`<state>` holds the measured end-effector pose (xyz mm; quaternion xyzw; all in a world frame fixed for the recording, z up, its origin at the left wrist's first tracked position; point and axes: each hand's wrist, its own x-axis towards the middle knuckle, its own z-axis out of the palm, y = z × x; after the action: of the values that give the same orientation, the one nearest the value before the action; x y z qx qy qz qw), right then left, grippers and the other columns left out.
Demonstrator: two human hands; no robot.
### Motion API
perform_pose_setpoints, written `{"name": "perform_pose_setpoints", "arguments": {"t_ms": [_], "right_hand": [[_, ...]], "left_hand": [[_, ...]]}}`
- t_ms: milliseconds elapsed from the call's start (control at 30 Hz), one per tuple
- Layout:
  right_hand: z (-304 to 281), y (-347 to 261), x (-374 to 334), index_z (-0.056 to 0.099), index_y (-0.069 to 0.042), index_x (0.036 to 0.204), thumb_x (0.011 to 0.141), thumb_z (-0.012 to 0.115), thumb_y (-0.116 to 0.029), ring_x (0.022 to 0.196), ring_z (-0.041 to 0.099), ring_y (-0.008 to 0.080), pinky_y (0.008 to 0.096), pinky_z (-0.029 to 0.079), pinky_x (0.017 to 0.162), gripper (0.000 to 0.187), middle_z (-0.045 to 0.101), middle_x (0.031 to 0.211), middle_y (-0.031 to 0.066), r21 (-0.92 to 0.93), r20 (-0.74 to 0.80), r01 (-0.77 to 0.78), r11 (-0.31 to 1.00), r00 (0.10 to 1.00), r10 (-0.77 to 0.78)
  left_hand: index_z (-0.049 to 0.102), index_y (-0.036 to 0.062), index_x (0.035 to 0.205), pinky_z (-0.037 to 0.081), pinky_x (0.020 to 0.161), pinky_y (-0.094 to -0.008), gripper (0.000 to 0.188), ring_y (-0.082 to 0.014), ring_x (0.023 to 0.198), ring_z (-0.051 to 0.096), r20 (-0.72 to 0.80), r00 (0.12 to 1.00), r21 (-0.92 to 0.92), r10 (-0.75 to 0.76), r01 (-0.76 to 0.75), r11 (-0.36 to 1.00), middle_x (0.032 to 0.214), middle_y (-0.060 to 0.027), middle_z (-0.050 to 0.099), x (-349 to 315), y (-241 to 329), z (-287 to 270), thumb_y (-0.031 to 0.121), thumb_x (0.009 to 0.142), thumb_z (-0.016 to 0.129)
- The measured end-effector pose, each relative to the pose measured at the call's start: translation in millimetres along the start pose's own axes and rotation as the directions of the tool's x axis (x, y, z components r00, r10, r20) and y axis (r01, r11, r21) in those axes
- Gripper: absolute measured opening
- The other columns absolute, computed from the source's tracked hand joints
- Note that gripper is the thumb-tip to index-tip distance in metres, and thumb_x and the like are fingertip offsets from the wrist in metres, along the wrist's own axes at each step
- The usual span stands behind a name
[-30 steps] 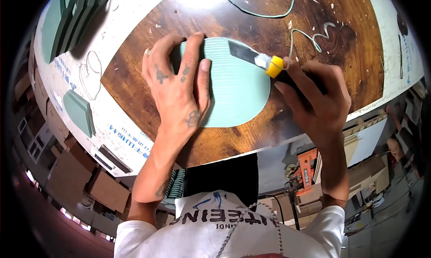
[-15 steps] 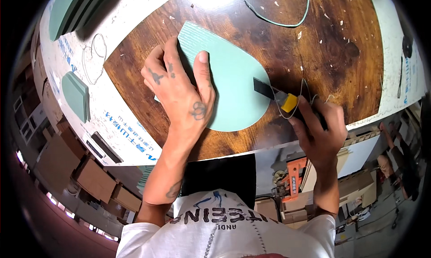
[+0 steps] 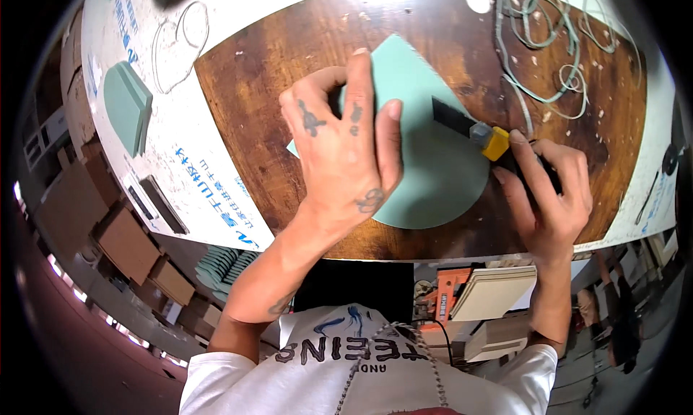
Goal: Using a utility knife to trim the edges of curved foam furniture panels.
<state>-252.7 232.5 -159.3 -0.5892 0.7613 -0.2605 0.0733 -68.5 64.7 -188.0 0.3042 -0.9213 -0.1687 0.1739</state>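
Note:
A light green teardrop-shaped panel [image 3: 440, 173] lies on the brown wood-grain board, its pointed end away from me. My left hand [image 3: 336, 144] grips its left side, thumb on the top face and fingers at the edge; the fingertips are partly hidden. In my right hand [image 3: 552, 198] is a utility knife [image 3: 497, 143] with a yellow and black body, and my fingers are wrapped round it. Its long dark blade reaches over the panel's right edge. Whether the blade touches the edge I cannot tell.
Thin green and pale trimmings [image 3: 538, 83] lie tangled at the far right, with small scraps about. Smaller green panels [image 3: 128, 108] are stacked at the left, near a loose pale strand [image 3: 177, 50]. Below the table's front edge are more green pieces [image 3: 220, 267] and an orange tool [image 3: 453, 288].
The knife blade has moved from the rounded lower right to farther up the panel's right edge. The thin loop around the knife is gone from there. The panel has turned slightly, and the view has shifted.

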Motion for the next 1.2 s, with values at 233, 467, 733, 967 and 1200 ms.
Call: {"name": "perform_pose_setpoints", "arguments": {"t_ms": [233, 467, 733, 967, 1200], "right_hand": [[10.1, 2.2, 51.1, 0.076, -0.005, 0.113, 0.071, 0.085, -0.012, 0.076, 0.056, 0.0226, 0.0333, 0.047, 0.063, 0.043, 0.063, 0.090, 0.0093, 0.020, 0.059, 0.143, 0.989, 0.988, -0.144], [38.4, 8.7, 104.7, 0.076, -0.011, 0.115, 0.080, 0.082, -0.021, 0.074, 0.059, 0.0179, 0.0300, 0.048, 0.061, 0.037, 0.065, 0.087, 0.0093, -0.060, -0.017, 0.251, 0.966, 0.967, -0.253], [3.4, 1.6, 117.9, 0.074, -0.004, 0.116, 0.093, 0.075, -0.029, 0.075, 0.061, 0.0089, 0.0251, 0.047, 0.064, 0.034, 0.072, 0.090, 0.0050, 0.168, -0.196, -0.380, 0.910, 0.891, 0.409], [-59.5, -8.3, 67.5, 0.070, -0.004, 0.090, 0.095, 0.066, -0.050, 0.069, 0.052, 0.0102, 0.0278, 0.043, 0.060, 0.046, 0.059, 0.074, -0.0002, 0.661, -0.042, -0.643, 0.387, 0.483, 0.875], [18.8, -71.1, -55.4, 0.068, 0.002, 0.112, 0.086, 0.075, -0.040, 0.098, 0.064, 0.0364, 0.0446, 0.049, 0.089, 0.050, 0.067, 0.106, 0.0214, 0.210, -0.248, -0.786, 0.581, 0.532, 0.810]], "left_hand": [[0.045, -0.0017, 0.133, 0.038, 0.081, -0.0470, 0.056, -0.0331, 0.092, 0.047, -0.149, 0.983, -0.216, -0.108, 0.074, 0.974, 0.106, -0.0173, 0.054, -6.9, -3.5, 8.9, 0.013, 0.085, 0.070], [0.045, -0.0012, 0.128, 0.038, 0.082, -0.0507, 0.056, -0.0354, 0.094, 0.046, -0.115, 0.991, -0.130, -0.063, 0.048, 0.990, 0.106, -0.0167, 0.050, -9.7, -3.4, 15.0, 0.020, 0.084, 0.071], [0.060, 0.0040, 0.126, 0.042, 0.083, -0.0457, 0.041, -0.0317, 0.098, 0.051, -0.069, 0.992, -0.132, -0.108, 0.098, 0.986, 0.110, -0.0184, 0.057, -0.2, 5.1, -0.5, 0.012, 0.087, 0.070], [0.059, 0.0190, 0.138, 0.035, 0.096, -0.0487, 0.044, -0.0344, 0.115, 0.047, 0.031, 0.998, -0.110, -0.054, 0.057, 0.992, 0.131, -0.0158, 0.053, -1.3, 9.3, -8.0, 0.029, 0.095, 0.061], [0.053, 0.0181, 0.140, 0.039, 0.099, -0.0548, 0.045, -0.0398, 0.123, 0.045, 0.176, 0.984, 0.004, -0.024, 0.024, 1.000, 0.141, -0.0204, 0.047, -10.1, 17.7, -19.7, 0.031, 0.097, 0.057]]}}
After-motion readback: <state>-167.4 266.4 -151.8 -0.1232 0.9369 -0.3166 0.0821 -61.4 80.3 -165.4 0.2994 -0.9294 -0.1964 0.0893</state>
